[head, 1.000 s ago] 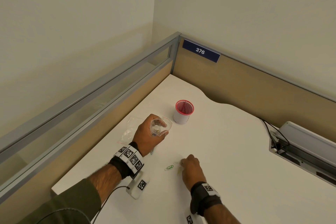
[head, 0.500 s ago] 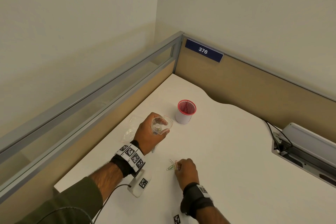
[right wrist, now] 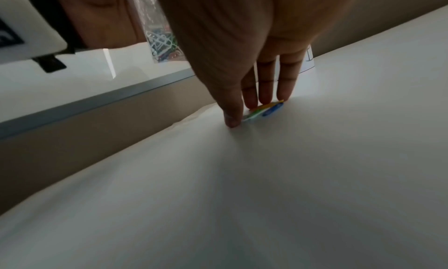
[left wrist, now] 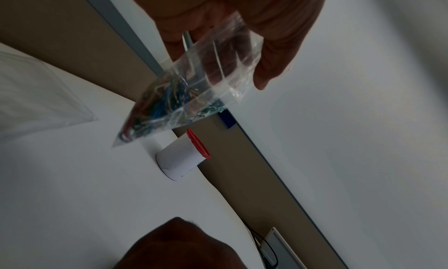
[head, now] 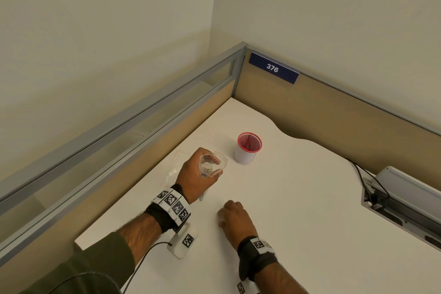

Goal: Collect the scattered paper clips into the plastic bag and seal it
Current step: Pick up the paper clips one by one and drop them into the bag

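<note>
**Last clips being gathered off the worktop**

The left hand (head: 199, 175) holds the plastic bag (left wrist: 194, 85) above the worktop (head: 298, 198), fingers and thumb curled round its upper part so the mouth gapes open; a tangle of coloured paper clips already sits in the bag's bottom corner. Near and to the right of it, the right hand (head: 235, 216) is down on the worktop, its thumb and fingertips (right wrist: 264, 98) closing on a few loose clips (right wrist: 265, 111) pressed flat against the surface. The fingers are fairly straight and touching the clips; whether the clips are actually pinched off the surface yet cannot be told.

The step in hand looks like picking up a small remaining batch. No other loose clips show in the head view, so this may well be the last lot. Next, the right hand needs a firm pinch on the thin, flat clips, a lift, and a short carry far-left to the open mouth. Sealing waits until then.

A white cup with a red mesh top (head: 248, 149) stands beyond the bag, and another clear bag (head: 177, 164) lies flat to the left.
</note>
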